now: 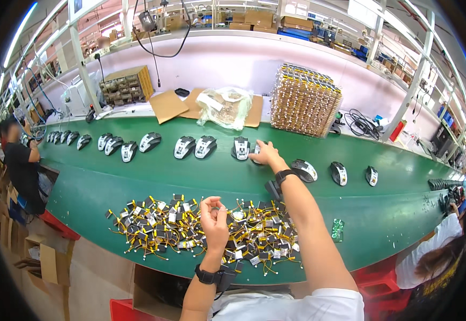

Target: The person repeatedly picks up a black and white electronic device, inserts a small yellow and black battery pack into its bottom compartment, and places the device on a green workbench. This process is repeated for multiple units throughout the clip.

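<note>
My right hand (266,154) reaches forward over the green table and has its fingers round a computer mouse (256,158), which they partly cover. Directly left of it lies another mouse (240,149), black-edged with a white inner part showing. My left hand (214,220) hovers over a wide pile of small battery packs (158,227), which have yellow tape, thin wires and white connectors. Its fingers are curled together; whatever they pinch, if anything, is too small to name. Past my right forearm sit more mice, including a larger-looking one (304,170) and a narrower one (339,174).
More mice (150,142) run leftward along the green table (201,179). At the back stand a tall stack of trays (305,101), a clear plastic bag (225,107) on cardboard, and a drawer box (126,85). A green circuit board (338,230) lies right. Co-workers sit at both ends.
</note>
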A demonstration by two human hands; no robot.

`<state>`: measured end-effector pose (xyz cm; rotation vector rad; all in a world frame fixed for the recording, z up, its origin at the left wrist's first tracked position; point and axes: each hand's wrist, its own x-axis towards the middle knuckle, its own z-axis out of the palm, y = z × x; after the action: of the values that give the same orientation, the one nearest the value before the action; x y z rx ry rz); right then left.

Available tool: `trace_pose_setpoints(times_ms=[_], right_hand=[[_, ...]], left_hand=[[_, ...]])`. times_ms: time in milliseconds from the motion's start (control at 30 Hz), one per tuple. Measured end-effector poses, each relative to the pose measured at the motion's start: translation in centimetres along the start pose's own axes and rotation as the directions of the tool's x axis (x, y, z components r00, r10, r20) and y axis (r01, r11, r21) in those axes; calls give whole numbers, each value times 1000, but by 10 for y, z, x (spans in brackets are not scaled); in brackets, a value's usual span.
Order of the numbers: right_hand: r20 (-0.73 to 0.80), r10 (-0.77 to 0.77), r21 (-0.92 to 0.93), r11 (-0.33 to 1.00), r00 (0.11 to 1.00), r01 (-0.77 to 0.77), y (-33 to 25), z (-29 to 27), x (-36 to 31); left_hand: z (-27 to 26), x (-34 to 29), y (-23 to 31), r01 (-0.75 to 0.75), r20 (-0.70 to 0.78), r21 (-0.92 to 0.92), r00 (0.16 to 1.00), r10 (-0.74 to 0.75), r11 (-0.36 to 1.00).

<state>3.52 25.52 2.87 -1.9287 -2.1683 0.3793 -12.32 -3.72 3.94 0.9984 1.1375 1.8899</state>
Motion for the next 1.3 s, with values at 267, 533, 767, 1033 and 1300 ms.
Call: trace_pose_setpoints(times_ms=[267, 533, 767, 1033, 1300], right_hand=[[-92, -319, -11, 948, 943, 319, 45, 1, -30], [57, -576, 922, 343, 815, 178, -46, -55, -155], [-166, -526, 845, 360, 834, 395, -46, -100, -202], [17, -518, 212, 838, 855, 503, -5, -29, -219], [4, -429, 606, 719, 903, 339, -15, -66, -235]], left_hand=[[-8, 7, 2, 142, 13, -220, 990, -143, 965], [-11, 5, 15, 279, 164, -289, 957, -240, 916], [-8, 12, 27, 288, 152, -678, 955, -254, 676], [-15, 18, 10, 417, 159, -759, 864, -479, 500], [-15, 14, 32, 524, 482, -793, 852, -205, 310]])
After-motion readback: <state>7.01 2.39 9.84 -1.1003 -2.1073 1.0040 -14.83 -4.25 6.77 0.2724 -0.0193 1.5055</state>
